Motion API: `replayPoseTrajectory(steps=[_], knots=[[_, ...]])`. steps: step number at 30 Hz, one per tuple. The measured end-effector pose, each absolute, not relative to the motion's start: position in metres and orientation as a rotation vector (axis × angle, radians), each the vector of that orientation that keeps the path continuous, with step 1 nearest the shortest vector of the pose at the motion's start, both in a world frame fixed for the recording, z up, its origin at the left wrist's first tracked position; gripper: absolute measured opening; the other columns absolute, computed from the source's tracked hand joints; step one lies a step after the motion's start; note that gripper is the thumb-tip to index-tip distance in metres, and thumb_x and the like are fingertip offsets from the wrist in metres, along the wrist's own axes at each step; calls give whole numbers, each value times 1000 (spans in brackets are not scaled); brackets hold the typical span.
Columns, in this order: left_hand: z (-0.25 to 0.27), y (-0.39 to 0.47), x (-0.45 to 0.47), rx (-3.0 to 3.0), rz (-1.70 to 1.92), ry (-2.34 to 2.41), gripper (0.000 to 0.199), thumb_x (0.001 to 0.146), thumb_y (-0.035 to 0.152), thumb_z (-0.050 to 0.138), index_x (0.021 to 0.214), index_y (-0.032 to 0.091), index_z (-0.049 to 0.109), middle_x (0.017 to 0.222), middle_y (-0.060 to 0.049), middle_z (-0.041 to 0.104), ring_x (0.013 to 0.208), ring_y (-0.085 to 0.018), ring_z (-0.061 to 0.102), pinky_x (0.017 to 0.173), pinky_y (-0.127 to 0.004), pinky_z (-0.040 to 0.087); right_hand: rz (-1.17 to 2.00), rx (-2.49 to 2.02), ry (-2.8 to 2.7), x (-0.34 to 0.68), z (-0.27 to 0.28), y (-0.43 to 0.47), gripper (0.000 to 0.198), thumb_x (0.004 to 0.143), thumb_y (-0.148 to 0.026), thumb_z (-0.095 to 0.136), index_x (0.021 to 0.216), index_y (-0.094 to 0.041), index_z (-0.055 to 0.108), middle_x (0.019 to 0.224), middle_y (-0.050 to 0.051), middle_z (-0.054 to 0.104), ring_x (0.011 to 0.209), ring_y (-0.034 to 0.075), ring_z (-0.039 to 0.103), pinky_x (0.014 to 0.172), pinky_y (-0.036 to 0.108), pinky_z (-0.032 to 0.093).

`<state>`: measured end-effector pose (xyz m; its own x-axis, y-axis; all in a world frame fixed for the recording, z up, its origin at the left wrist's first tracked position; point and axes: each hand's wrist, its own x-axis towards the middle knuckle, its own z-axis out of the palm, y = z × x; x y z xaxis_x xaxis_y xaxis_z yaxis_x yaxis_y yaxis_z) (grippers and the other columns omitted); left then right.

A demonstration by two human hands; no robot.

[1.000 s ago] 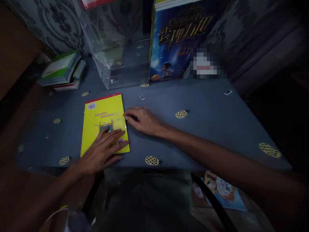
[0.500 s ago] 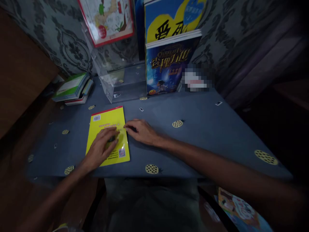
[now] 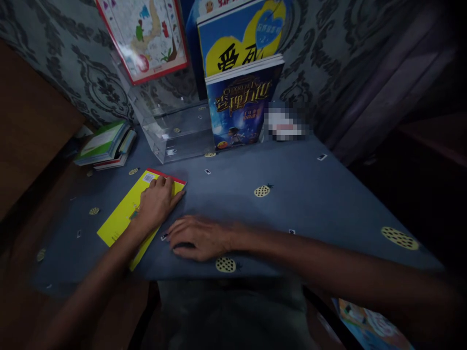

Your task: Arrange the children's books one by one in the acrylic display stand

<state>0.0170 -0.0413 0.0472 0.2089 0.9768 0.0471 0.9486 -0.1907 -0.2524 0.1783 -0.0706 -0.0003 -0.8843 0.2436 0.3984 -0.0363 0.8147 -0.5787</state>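
A person is sitting at a desk, seen from above; I am placing things as on a clock laid over the desktop, six o'clock at the sitter's edge. A blue-grey cloth point(image 3: 302, 194) printed with pale pineapples is covering the desk.

At nine o'clock, a thin yellow booklet point(image 3: 122, 218) is lying aslant on the cloth, its red-striped end and barcode pointing toward one o'clock. The left hand point(image 3: 155, 199) is lying over it near that striped end, fingers bent, thumb stretching apart along the side. I cannot tell whether the fingers are gripping an edge or only pressing down, and the forearm is covering part of the booklet.

The right hand point(image 3: 199, 238) is resting at about half past seven, just in from the near edge and apart from the booklet. Its fingers are curving loosely above the thumb, with a dark gap between; I cannot tell whether the tips are meeting.

At ten o'clock, a small stack of books point(image 3: 104, 143) is sitting on the desk. At eleven, a clear stand point(image 3: 186, 138) is holding a red-edged book point(image 3: 146, 43) up high. At twelve, a dark blue book point(image 3: 241, 109) is standing upright before a blue-and-yellow one. At one, a pale object point(image 3: 286, 124) is showing only as blurred blocks.
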Motion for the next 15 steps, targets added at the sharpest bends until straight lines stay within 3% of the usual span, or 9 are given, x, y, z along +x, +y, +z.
replayPoseTrajectory(steps=[3,7,15], knots=[[47,-43,24,-2242,265,-1819,38,103,46,42,111,16,64,111,-17,70,106,-34,65,77,-42,55,798,-345,-2441,189,1,-55,15,96,-16,59,90,-17,73,96,8,77,99,19,70,96,33,52],[46,-45,26,-2257,266,-1787,35,103,37,41,103,16,68,104,-16,73,103,-33,66,72,-38,53,638,-676,-2305,205,0,-23,19,97,-13,55,93,-14,73,99,12,75,102,23,67,96,39,52],[29,-31,-3,-2420,-526,-1918,31,95,39,50,83,22,73,86,-4,73,82,-20,68,73,-30,48,464,-819,-2340,210,-12,23,31,95,-8,51,118,-14,71,117,14,71,113,26,60,105,47,47]])
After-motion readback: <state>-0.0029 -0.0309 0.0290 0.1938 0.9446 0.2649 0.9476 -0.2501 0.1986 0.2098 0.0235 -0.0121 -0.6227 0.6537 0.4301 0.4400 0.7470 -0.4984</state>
